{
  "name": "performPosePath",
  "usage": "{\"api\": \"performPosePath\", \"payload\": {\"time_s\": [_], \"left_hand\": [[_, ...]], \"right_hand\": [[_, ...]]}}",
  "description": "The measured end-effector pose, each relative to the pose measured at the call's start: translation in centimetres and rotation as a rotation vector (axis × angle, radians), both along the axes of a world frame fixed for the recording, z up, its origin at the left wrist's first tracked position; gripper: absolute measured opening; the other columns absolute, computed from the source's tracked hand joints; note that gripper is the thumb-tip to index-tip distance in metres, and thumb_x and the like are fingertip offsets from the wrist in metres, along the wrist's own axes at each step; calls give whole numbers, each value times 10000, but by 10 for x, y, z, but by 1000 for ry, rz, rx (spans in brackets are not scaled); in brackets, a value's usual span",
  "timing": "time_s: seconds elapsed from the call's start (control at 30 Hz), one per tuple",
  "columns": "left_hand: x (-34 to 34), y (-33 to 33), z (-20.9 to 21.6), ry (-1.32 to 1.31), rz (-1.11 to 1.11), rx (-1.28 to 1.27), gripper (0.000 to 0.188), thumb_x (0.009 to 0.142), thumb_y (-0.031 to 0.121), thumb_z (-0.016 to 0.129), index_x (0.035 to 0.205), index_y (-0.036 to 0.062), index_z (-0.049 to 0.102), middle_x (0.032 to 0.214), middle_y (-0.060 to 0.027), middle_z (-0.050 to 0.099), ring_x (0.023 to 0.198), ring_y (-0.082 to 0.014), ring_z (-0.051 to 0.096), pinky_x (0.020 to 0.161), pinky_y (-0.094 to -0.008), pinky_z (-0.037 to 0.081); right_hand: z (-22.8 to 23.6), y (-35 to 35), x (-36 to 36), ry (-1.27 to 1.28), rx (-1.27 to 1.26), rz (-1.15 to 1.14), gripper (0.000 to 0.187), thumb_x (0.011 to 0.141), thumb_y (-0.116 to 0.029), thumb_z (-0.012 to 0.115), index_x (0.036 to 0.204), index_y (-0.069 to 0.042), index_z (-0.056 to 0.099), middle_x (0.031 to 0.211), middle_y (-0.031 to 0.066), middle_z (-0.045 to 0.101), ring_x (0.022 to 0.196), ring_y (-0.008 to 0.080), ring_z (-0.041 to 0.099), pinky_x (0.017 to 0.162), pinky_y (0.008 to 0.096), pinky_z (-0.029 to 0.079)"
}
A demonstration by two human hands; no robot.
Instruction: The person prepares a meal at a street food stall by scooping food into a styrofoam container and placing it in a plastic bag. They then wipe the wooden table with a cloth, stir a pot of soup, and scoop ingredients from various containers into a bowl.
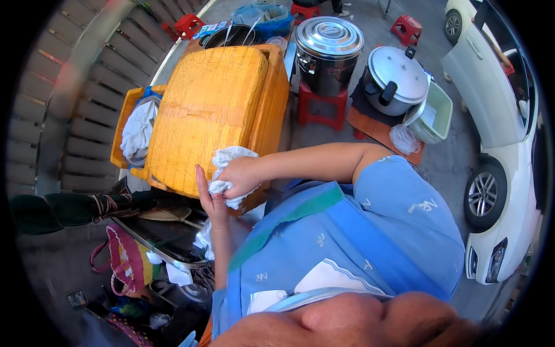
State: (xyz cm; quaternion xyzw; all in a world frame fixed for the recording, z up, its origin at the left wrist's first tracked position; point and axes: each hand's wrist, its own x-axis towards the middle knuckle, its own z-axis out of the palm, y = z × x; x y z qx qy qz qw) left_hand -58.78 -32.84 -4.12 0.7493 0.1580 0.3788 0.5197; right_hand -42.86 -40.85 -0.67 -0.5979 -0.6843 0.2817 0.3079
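Cloth (139, 128) in crate (118, 139) beside box (211, 98)

The right hand (243, 175) is closed, its fingers curled in toward the left hand (210, 201) and the back of the hand turned up. Behind it, the bare right forearm (309, 164) stretches almost level from a bent elbow, wrist nearly straight. The left hand is open just beside and below the right, fingers extended upward, palm facing it, thumb raised apart from the fingers. Below that hand, the left forearm (222, 246) rises steeply.
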Motion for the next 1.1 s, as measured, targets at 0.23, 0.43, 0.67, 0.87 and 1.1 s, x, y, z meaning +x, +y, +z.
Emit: {"api": "performPosePath", "payload": {"time_s": [0.23, 0.43, 0.67, 0.87, 1.1], "left_hand": [[60, -68, 64, -552, -191, -591, 907, 855, 656, 491, 1518, 211, 60, 1569, -114, 79, 1425, -310, 163, 1141, -489, 155], [111, -96, 22, -244, -504, -573, 947, 806, 664, 561, 1518, 237, 106, 1563, -182, -62, 1429, -374, 109, 1132, -518, 155], [168, -128, 32, 531, -856, 835, 1039, 606, 525, 803, 1468, 226, 307, 1526, -288, -54, 1353, -549, 161, 1071, -558, 262], [169, -117, 54, 444, -1052, 695, 975, 744, 354, 759, 1506, 219, 166, 1565, -171, -55, 1415, -423, 130, 1047, -492, 366], [181, -125, 54, 3, -536, -803, 314, 972, 219, 501, 1243, 61, 484, 1172, -86, 546, 1089, -176, 518, 964, -323, 414]], "right_hand": [[-2, -48, 19, 1563, 174, -338, 479, 883, -162, 632, 1314, -61, 449, 1178, 55, 582, 1065, 162, 568, 933, 308, 462], [-4, -73, 29, 1486, 356, -638, 485, 888, -73, 591, 1345, -75, 429, 1244, 69, 550, 1177, 174, 510, 996, 324, 422], [-77, -131, 88, 1344, 402, -831, 390, 893, -99, 583, 1268, -55, 486, 1221, 52, 562, 1090, 174, 539, 938, 326, 438], [-33, -192, 152, 828, 488, -1199, 396, 835, -87, 604, 1212, -2, 520, 1119, 82, 629, 1013, 149, 591, 862, 307, 479], [6, -143, 81, 18, 462, -791, 495, 761, -196, 644, 1197, -13, 498, 999, 229, 625, 880, 411, 617, 777, 421, 509]]}}
